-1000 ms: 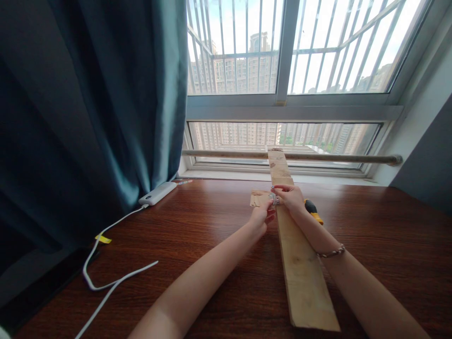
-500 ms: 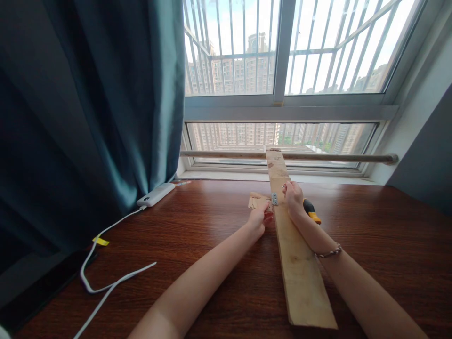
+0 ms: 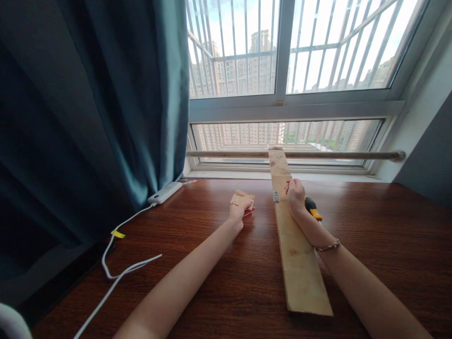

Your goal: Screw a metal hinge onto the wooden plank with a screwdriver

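Observation:
A small flat piece of wood (image 3: 242,197) is pinched in my left hand (image 3: 240,213), held over the table left of a long wooden board (image 3: 300,263). On the board's left edge sits a small metal plate with holes (image 3: 276,196). My right hand (image 3: 295,194) rests at the board's right side, its fingers pinched together on a small metal piece whose kind is too small to tell. Beside the right wrist lies a screwdriver with a black and yellow handle (image 3: 312,208), partly hidden by the forearm.
The brown table (image 3: 197,226) runs up to the window sill. A pale horizontal rail (image 3: 335,155) crosses the window behind the board's far end. To the left are a white power strip (image 3: 165,192), a white cable (image 3: 106,256) and a dark blue curtain (image 3: 141,94).
My left hand has moved left with the wood piece, away from the board and the metal plate. My right hand stays at nearly the same spot. The view has shifted slightly.

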The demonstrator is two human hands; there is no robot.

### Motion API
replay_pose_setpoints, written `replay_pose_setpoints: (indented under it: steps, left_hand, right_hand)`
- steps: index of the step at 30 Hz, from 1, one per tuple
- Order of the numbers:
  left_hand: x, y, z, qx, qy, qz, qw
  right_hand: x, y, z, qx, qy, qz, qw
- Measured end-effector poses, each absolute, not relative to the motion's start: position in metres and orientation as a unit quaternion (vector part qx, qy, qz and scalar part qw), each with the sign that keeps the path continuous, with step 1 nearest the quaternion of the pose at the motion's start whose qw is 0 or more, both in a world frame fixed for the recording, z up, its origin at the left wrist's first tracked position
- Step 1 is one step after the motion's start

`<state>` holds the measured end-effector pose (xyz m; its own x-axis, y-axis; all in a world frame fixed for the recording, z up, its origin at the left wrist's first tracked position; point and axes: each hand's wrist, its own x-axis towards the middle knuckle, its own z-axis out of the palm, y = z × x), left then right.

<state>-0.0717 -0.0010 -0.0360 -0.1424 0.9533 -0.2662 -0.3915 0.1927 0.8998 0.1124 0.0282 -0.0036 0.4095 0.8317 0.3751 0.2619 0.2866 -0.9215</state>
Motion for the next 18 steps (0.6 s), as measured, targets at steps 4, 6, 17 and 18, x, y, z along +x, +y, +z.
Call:
replay_pose_setpoints:
  steps: [4,6,17,18]
  left_hand:
    - [-0.123,-0.01,-0.034,0.277,0.531,0.604,0.526]
    - [-0.15,-0.012,-0.033,0.25,0.556,0.616,0.499]
    - [-0.238,-0.012,-0.053,0.334,0.664,0.564,0.361]
    - [-0.241,-0.011,-0.053,0.341,0.672,0.564,0.338]
  right_hand:
    - [0.112,0.026,-0.003,-0.559,-0.477,0.215,0.643]
    - [0.112,0.025,-0.002,-0.56,-0.477,0.212,0.644]
    - [0.111,0.025,-0.004,-0.568,-0.479,0.199,0.639]
    - [0.111,0.025,-0.004,-0.568,-0.479,0.199,0.639]
